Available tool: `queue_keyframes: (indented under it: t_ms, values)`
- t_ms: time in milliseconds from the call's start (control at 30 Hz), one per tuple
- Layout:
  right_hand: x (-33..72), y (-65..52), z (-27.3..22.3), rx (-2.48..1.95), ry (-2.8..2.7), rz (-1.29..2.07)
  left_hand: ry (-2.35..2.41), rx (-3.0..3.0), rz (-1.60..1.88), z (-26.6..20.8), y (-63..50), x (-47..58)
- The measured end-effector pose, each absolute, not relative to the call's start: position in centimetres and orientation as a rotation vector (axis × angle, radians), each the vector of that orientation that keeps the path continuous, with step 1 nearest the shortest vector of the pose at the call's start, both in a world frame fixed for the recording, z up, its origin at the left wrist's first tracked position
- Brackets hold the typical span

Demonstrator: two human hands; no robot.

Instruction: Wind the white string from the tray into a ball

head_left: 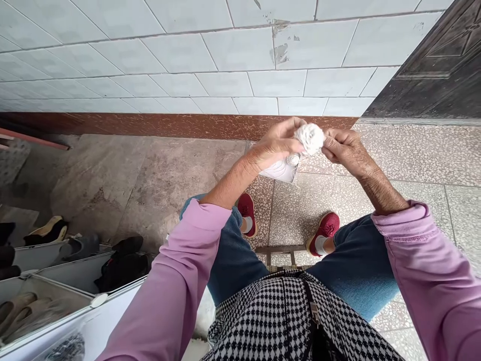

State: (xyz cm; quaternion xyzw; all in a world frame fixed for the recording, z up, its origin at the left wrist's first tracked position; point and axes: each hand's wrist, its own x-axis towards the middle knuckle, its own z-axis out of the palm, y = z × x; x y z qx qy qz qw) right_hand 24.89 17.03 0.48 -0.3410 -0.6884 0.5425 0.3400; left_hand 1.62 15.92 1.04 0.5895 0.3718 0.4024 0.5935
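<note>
A small ball of white yarn (310,138) is in my left hand (280,140), with the thumb below it and the fingers behind. At the ball's right edge, my right hand (343,148) is closed in a pinch on the yarn; any strand between its fingers is too fine to make out. Under the hands, a shallow white box (287,175) lies on the floor and is partly covered by my left hand and wrist. Inside it are white strands and another small white ball (293,159).
A tiled wall (240,50) with a brown skirting rises in front, and a dark door (443,65) stands at right. A shoe rack (71,273) holding several shoes is at lower left. My red shoes (246,213) rest on the speckled floor, near a low seat's frame (280,249).
</note>
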Motion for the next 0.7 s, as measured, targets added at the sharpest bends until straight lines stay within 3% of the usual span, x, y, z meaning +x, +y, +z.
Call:
queue_keyframes:
  t_ms: [200,467,700]
  values:
    - [23.8,15.9,1.0,-0.764,-1.999,1.504,1.195,1.481,1.072,-0.4,17.1,0.9]
    - [25.4,17.2,1.2,-0.841,-1.885,1.483,0.812,1.554,0.502,1.4,16.1,0.1]
    - [24.7,17.0,0.5,-0.777,-1.699,1.789,0.785,1.21,0.867,3.3,15.7,-0.1]
